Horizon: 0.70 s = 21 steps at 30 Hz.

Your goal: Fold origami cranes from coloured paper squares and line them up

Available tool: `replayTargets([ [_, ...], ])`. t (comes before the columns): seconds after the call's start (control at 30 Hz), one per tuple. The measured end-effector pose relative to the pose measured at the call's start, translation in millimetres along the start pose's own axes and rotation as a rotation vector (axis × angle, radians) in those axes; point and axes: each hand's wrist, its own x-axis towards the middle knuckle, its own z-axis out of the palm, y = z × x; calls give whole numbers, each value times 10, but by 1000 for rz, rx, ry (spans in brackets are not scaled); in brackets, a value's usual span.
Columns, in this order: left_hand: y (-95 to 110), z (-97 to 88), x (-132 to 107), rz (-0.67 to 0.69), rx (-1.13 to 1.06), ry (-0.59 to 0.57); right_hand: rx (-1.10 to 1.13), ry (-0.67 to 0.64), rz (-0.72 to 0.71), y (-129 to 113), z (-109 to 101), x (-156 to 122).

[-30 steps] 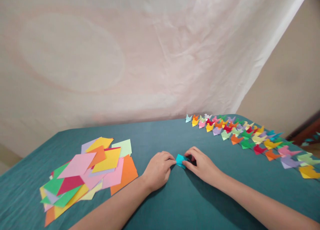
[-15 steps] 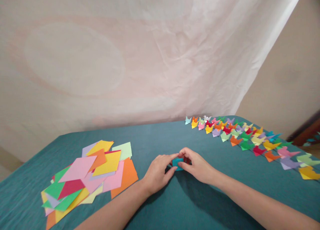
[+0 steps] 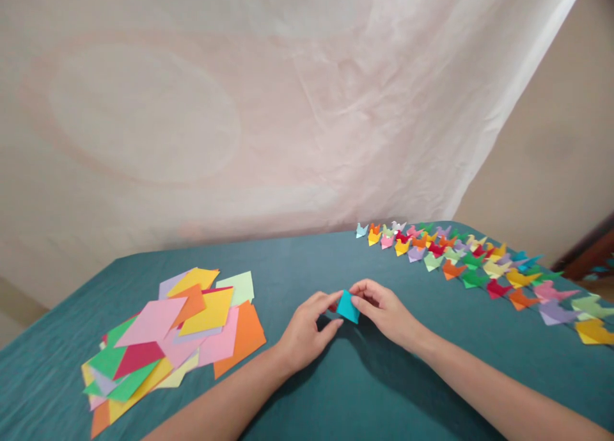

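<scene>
And the right hand (image 3: 386,310) has thumb and fingers clamped on a small, bright-blue folded-paper piece (image 3: 347,308), mid-table between both hands, seemingly to steady it; the left hand (image 3: 306,332) spreads thumb and forefinger apart beside it, perhaps sparing its folds.

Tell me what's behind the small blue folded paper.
Teal tablecloth shows beyond the blue paper. The right hand holds it, thumb in front; any fingertips or folds on its far side are covered.
</scene>
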Motion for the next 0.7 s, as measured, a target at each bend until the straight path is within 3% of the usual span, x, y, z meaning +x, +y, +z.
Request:
replayTargets([
  [0.27,-26,6,-25,128,204,-75,-257,-93,-45,58,-19,39],
  [0.7,-39,8,-8,166,316,-192,-618,-120,-248,139,13,71],
])
